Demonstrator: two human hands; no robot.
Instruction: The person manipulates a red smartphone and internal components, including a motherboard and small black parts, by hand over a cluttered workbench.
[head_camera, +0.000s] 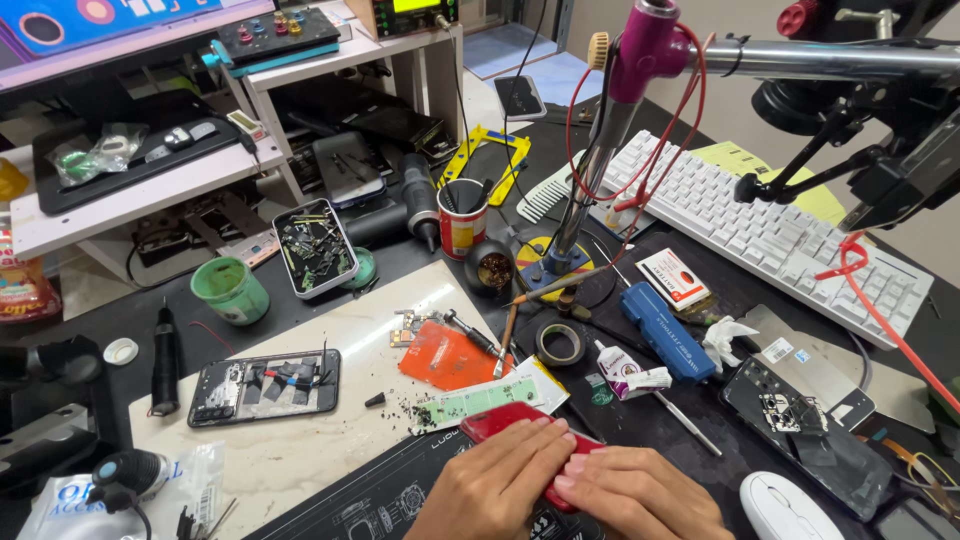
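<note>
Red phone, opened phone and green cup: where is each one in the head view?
Red phone (505, 418): head view, on its bare top edge above the fingers.
Opened phone (265, 387): head view, on the middle of its exposed inside.
Green cup (233, 292): head view, on its side wall.

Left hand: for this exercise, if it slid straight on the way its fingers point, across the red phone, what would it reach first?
The left hand points up and right over the red phone. Probably the white tube beyond it, though depth is unclear.
</note>
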